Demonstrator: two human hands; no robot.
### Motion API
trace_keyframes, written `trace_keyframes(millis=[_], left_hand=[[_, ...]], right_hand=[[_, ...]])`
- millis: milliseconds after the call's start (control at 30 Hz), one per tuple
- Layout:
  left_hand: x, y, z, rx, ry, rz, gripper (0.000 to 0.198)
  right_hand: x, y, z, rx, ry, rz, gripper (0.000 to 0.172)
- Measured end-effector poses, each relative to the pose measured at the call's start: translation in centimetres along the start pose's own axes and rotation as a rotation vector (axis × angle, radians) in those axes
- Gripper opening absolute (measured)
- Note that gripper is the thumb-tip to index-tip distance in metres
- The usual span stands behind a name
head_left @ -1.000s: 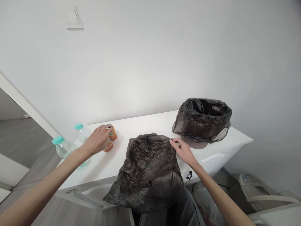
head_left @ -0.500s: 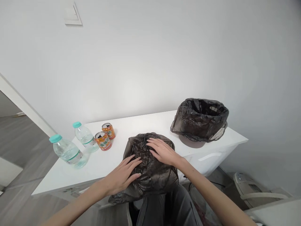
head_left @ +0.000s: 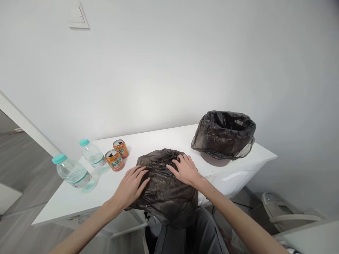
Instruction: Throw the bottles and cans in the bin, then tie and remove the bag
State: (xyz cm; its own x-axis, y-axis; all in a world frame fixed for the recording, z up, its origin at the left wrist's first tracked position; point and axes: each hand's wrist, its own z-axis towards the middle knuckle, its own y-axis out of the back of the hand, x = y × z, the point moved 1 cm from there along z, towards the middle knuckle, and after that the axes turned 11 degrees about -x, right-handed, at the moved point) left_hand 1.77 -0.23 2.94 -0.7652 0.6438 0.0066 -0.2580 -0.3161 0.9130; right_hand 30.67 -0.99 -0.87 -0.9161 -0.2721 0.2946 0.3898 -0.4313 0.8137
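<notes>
A crumpled dark plastic bag point(head_left: 164, 190) lies over the near edge of the white table point(head_left: 159, 139) and hangs down toward my lap. My left hand point(head_left: 131, 185) rests flat on the bag's left side, fingers stretched out. On its upper right part lies my right hand point(head_left: 185, 170), fingers spread and slightly bent on the plastic. Neither hand grips anything.
A small bin lined with a dark bag point(head_left: 225, 135) stands at the table's right end. Two orange drink cans point(head_left: 114, 160) point(head_left: 121, 148) and two water bottles with teal caps point(head_left: 75, 173) point(head_left: 92, 155) stand at the left. A wall switch point(head_left: 76, 16) is above.
My left hand left the orange can and came to lie on the bag. My right hand moved from the bag's right corner onto its top. The bag has bunched up.
</notes>
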Motion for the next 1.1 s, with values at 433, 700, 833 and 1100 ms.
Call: trace_keyframes(millis=[433, 700, 833, 1100], left_hand=[[0.7, -1.3, 0.0, -0.215, -0.195, 0.106, 0.047], [0.1, -4.2, -1.8, -0.044, -0.192, -0.063, 0.054], [3.2, -4.7, -0.7, 0.005, -0.191, -0.069, 0.053], [-1.2, -0.7, -1.6, -0.014, -0.381, -0.251, 0.063]], right_hand=[[-0.8, -1.6, 0.9, 0.186, 0.031, -0.115, 0.072], [-0.9, 0.0, 1.5, 0.131, 0.03, -0.126, 0.065], [-2.4, -0.3, 1.0, 0.155, 0.195, 0.002, 0.062], [-3.8, -2.0, -0.2, 0.22, 0.074, -0.059, 0.068]])
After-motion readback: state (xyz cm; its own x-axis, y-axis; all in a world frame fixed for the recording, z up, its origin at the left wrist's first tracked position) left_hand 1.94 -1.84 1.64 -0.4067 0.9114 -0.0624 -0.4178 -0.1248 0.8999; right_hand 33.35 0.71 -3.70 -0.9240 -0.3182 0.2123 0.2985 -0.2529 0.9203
